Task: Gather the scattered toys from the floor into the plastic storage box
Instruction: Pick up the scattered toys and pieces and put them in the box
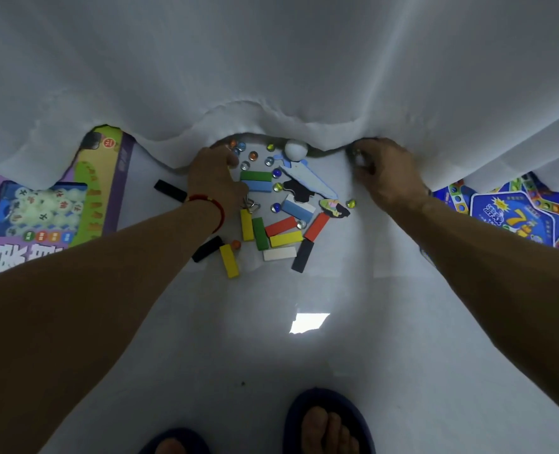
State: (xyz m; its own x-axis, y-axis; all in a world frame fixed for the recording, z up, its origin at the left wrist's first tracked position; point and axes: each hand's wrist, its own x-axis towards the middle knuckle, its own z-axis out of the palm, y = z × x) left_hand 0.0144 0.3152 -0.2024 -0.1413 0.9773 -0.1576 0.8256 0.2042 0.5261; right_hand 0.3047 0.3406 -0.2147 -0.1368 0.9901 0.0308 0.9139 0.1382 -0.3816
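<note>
Coloured wooden blocks (273,227) lie in a heap on the white floor, with glass marbles (253,156) scattered above them. A white ball (295,149), a pale cardboard sword (307,178) and a metal ring puzzle (251,204) lie among them. My left hand (214,180) is palm down over the heap's left edge, fingers curled beside the marbles; its grip is hidden. My right hand (386,173) is at the cloth's hem to the right, fingers curled around shiny marbles.
A white cloth (271,77) hangs across the back, with its hem draped over the far toys. A purple game box (52,204) lies at left and a blue game board (517,211) at right. Black blocks (170,190) lie apart. My slippered feet (327,424) stand on the near floor.
</note>
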